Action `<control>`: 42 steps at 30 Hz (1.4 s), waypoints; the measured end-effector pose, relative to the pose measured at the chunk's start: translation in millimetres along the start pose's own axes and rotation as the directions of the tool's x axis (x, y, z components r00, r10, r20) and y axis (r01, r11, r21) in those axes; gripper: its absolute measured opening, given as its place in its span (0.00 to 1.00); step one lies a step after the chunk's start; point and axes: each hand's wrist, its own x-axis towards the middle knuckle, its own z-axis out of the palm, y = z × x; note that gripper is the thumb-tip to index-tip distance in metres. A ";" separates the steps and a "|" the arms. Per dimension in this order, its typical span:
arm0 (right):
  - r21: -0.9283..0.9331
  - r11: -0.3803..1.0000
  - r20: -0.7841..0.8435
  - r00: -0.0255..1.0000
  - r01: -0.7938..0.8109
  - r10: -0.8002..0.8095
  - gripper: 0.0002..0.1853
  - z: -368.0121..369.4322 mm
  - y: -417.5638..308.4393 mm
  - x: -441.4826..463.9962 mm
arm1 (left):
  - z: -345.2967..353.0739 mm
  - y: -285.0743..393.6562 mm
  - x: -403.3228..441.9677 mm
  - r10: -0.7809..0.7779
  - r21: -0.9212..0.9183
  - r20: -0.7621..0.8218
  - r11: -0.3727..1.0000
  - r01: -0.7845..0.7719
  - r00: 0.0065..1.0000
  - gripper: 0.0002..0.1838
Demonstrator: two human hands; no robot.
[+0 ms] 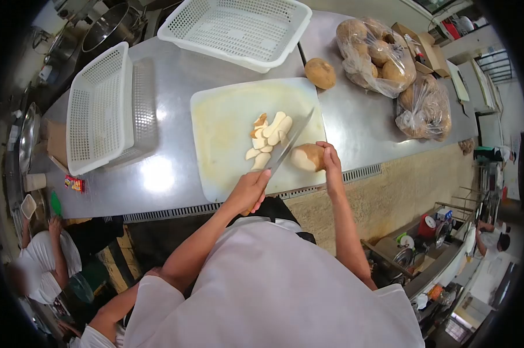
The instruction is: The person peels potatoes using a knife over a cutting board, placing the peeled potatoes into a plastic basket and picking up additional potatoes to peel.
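Observation:
My left hand [251, 188] is closed round the handle of a long kitchen knife [293, 139], its blade slanting up and to the right over the cutting board. In my right hand [330, 165] is a brown-skinned tuber [309, 158], with pale flesh bare at its left end. It is at the right edge of the white cutting board [221, 139], close to the blade. Pale cut pieces [273, 129] lie in a loose pile on the board left of the knife, a few with brown skin. Whether the blade touches any piece, I cannot tell.
White perforated baskets stand on the steel table [163, 145]: one basket [99, 110] left, another basket [239, 29] behind the board. A whole tuber [320, 73] sits by the board's far corner. Bagged tubers [378, 55] lie right. A co-worker [47, 255] is at lower left.

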 end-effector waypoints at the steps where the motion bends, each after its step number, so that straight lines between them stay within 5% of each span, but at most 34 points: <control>1: 0.086 0.993 -0.211 0.973 -0.074 0.091 0.23 16.6 -1.4 -0.4 | -2.5 8.3 -16.8 0.007 0.120 -0.011 0.993 -0.006 1.000 0.29; 2: -0.036 0.999 -0.403 0.915 -0.018 0.002 0.27 32.6 -2.5 -0.8 | -4.2 15.0 -33.7 0.013 0.239 -0.017 0.971 -0.009 1.000 0.29; 4: -0.105 0.994 -0.464 0.886 -0.027 -0.025 0.26 44.0 -11.2 1.6 | -10.5 13.1 -67.5 0.337 0.485 0.005 0.822 -0.297 0.941 0.26; 10: -0.194 0.981 -0.553 0.828 -0.020 -0.092 0.25 47.6 -3.2 10.0 | -16.0 31.8 -136.9 0.213 0.626 0.037 0.757 -0.189 0.976 0.24; 13: -0.154 0.978 -0.525 0.850 -0.138 0.037 0.25 51.0 -21.5 -0.3 | 2.6 22.1 -92.3 0.268 0.688 -0.002 0.699 -0.194 0.963 0.24; 16: -0.269 0.961 -0.565 0.819 -0.063 -0.104 0.25 52.7 -12.5 -0.7 | 16.4 15.9 -12.3 0.330 0.579 -0.048 0.778 -0.243 0.943 0.24; 21: -0.203 0.977 -0.517 0.854 -0.061 -0.054 0.24 46.8 -18.8 5.7 | -7.9 29.3 -78.3 0.297 0.542 0.047 0.794 -0.274 0.954 0.25; 24: -0.208 0.977 -0.518 0.853 -0.056 -0.061 0.24 44.0 -10.8 5.9 | -7.4 21.5 -80.3 0.244 0.489 0.004 0.845 -0.215 0.970 0.26; 26: -0.210 0.977 -0.511 0.857 -0.047 -0.068 0.24 47.5 -19.7 8.0 | -1.1 18.8 -39.6 -0.017 0.272 0.057 0.962 0.001 0.998 0.26; 29: -0.146 0.986 -0.513 0.858 -0.083 -0.004 0.26 47.6 -27.4 5.4 | 7.0 10.4 5.2 -0.018 0.175 0.011 0.984 0.016 1.000 0.27; 33: -0.087 0.988 -0.522 0.851 -0.124 0.061 0.27 47.2 -22.7 9.7 | -0.5 42.6 -40.7 -0.042 0.244 0.010 0.969 0.038 0.999 0.26; 35: -0.129 0.985 -0.511 0.859 -0.118 0.036 0.27 46.0 -24.6 8.3 | -13.2 32.3 -75.8 0.336 0.479 0.033 0.821 -0.310 0.941 0.25; 38: -0.186 0.979 -0.476 0.879 -0.085 -0.014 0.27 47.3 -27.2 5.9 | -27.2 52.8 -120.8 0.120 0.584 0.078 0.799 -0.143 0.990 0.26; 40: -0.287 0.957 -0.492 0.851 0.039 -0.182 0.26 51.9 -20.5 4.9 | -27.6 38.0 -115.5 0.184 0.598 0.077 0.778 -0.193 0.980 0.25; 42: -0.274 0.961 -0.478 0.863 0.031 -0.165 0.26 48.9 -19.3 3.5 | -23.4 32.4 -103.2 0.250 0.613 0.077 0.751 -0.243 0.965 0.25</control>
